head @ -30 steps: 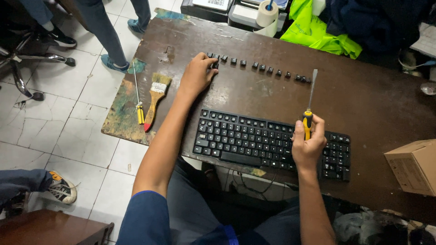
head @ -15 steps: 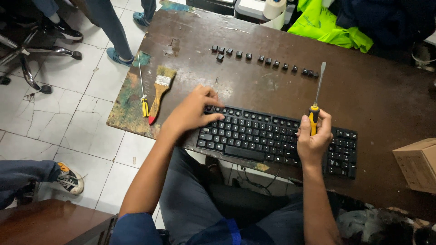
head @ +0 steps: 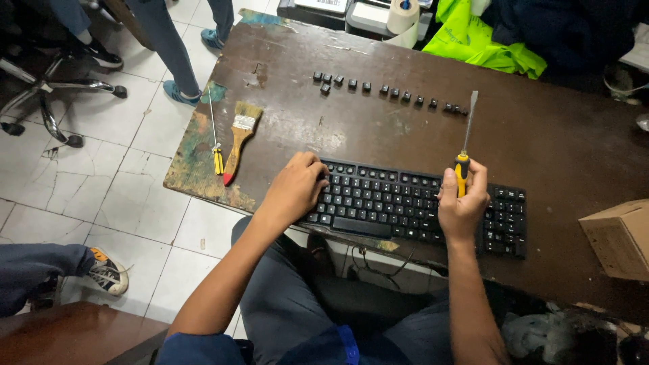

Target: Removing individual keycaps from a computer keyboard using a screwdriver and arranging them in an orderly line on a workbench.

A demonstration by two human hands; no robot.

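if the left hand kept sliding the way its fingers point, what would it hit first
Probably more of the black keyboard: the left hand rests on its left end, fingers pointing right along the keys, toward the right hand holding the screwdriver.

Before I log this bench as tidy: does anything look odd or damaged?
Yes. A row of loose black keycaps lies on the table beyond the keyboard, one sitting out of line at its left end. The table's left edge is worn and paint-smeared.

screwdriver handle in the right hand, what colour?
Yellow with black, on the screwdriver gripped upright by the right hand; head view, the only one.
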